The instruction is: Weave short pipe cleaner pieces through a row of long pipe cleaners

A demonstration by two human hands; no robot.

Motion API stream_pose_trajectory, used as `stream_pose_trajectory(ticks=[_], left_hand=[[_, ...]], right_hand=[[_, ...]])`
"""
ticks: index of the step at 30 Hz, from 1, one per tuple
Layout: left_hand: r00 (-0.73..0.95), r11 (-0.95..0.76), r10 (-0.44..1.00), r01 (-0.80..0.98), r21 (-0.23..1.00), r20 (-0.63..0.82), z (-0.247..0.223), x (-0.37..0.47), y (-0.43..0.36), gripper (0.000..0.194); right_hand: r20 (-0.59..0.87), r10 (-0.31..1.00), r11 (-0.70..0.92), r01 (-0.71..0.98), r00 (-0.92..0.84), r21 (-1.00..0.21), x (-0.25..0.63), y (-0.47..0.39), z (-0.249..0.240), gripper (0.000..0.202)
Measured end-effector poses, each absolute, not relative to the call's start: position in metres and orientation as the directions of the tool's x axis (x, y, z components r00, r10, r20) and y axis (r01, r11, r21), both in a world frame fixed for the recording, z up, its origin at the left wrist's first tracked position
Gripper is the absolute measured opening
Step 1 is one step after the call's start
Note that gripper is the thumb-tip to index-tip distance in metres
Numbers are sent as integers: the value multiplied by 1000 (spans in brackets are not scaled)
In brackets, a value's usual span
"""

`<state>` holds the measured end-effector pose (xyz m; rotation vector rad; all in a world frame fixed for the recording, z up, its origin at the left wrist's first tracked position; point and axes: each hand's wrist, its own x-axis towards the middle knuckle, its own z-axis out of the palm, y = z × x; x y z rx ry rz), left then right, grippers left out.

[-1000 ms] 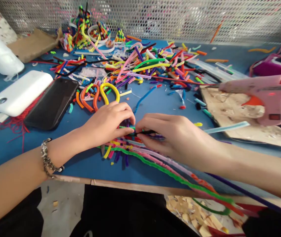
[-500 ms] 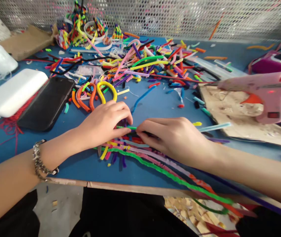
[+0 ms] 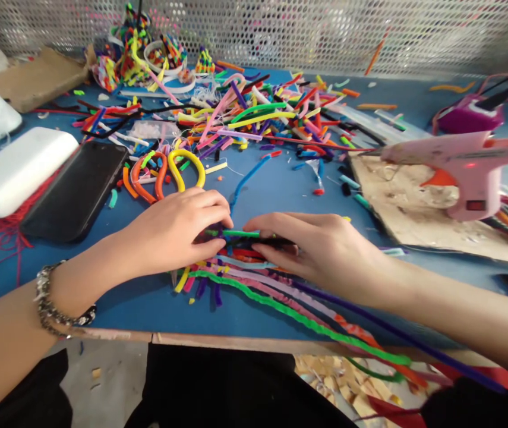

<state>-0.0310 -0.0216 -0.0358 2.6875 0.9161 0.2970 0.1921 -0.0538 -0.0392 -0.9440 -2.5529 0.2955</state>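
A woven strip of coloured pipe cleaners lies near the table's front edge, its long green, pink, orange and purple strands trailing to the lower right. My left hand rests over its left part, thumb and fingers closed round the weave's upper edge. Just right of it, my right hand pinches dark and green strands between thumb and fingers. A blue pipe cleaner points away from the weave, between the hands. Scissors with a yellow handle and an orange handle lie behind my left hand.
Loose pipe cleaner pieces are heaped at the back. On the left are a black phone and a white power bank. A pink glue gun sits over cardboard on the right. A perforated metal panel stands behind.
My right hand has moved slightly right along the strands, widening the gap between my hands. The whole view has shifted a little, so the table things appear further left.
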Motion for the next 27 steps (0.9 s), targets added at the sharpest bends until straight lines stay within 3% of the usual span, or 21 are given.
stream_pose_trajectory(ticks=[7, 15, 19, 27], left_hand=[[802, -764, 594, 541, 350, 58, -33, -35, -20, 25], [814, -767, 581, 550, 331, -6, -29, -39, -19, 31], [816, -771, 578, 548, 326, -5, -29, -39, -19, 33], [828, -783, 560, 527, 331, 7, -31, -42, -19, 34]], right_hand=[[358, 579, 813, 551, -733, -188, 194, -54, -45, 24], [230, 557, 830, 546, -798, -116, 193, -53, -41, 34], [328, 514, 841, 541, -792, -12, 189, -54, -35, 28], [291, 412, 902, 431, -864, 3, 173, -48, -32, 32]])
